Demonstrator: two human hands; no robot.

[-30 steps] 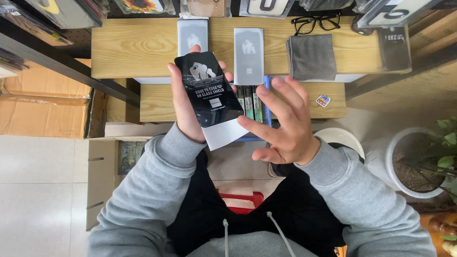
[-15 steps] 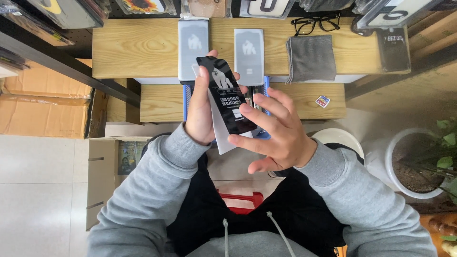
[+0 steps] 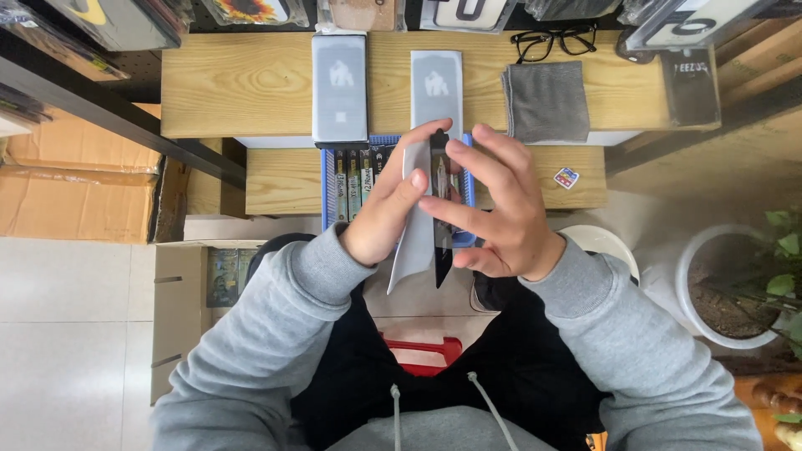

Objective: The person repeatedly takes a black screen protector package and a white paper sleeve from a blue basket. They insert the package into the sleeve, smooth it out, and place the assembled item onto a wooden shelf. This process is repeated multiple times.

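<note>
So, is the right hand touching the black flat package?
Touching. The head view shows the right hand with its fingertips pressed on the edge of the black flat package, which the left hand holds too.

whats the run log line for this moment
left hand: holds white sleeve | right hand: pinches black flat pack edge-on | blue basket behind

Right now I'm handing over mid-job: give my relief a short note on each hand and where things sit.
Left hand: grip on the pale sleeve.
Right hand: fingertips pinch the black flat packet, turned edge-on to the camera.
Both are held above the blue tray of packets.
Done: two grey packets lie on the wooden shelf, beside a grey cloth.
Left: packet and sleeve are not yet set down.
</note>
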